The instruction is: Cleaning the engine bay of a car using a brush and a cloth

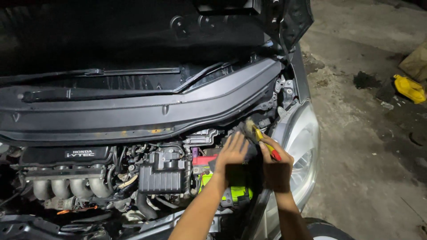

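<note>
Over the engine bay corner: right hand (276, 165) fingers closed around a brush (261, 138) with yellow-and-red handle, bristles up near the headlight (302, 151). Left hand (231, 153) fingers spread flat, holding nothing, just beside it above the battery (231, 192); yellow container (409, 89) well apart on the ground

Support: open engine bay (147, 178) of a car. Seated in it, taking the black air box (162, 175) as landmark: silver intake manifold (71, 186) to its left, green-topped battery (231, 189) to its right, black cowl panel (133, 113) above it.
</note>
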